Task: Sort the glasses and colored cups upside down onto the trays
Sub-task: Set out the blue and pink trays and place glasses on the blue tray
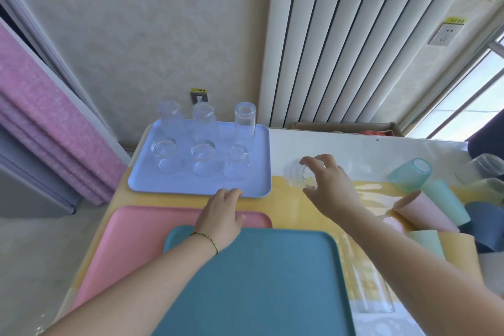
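Note:
Several clear glasses (203, 158) stand upside down on the lavender tray (196, 185) at the back of the table. My right hand (327, 180) curls round a small clear glass (296, 173) lying on the table just right of that tray. My left hand (221, 213) rests with loose fingers on the lavender tray's front edge, holding nothing. A pink tray (131, 232) and a teal tray (259, 281) lie bare in front. Colored cups lie on their sides at the right: a teal cup (409, 174), a pink cup (425, 213), a mint cup (428, 243).
A tall clear glass (373, 292) lies on the table right of the teal tray. More glasses (485, 166) and a dark blue cup (485, 221) crowd the far right edge. A wall and radiator stand behind; a cardboard box (343, 127) sits at the back.

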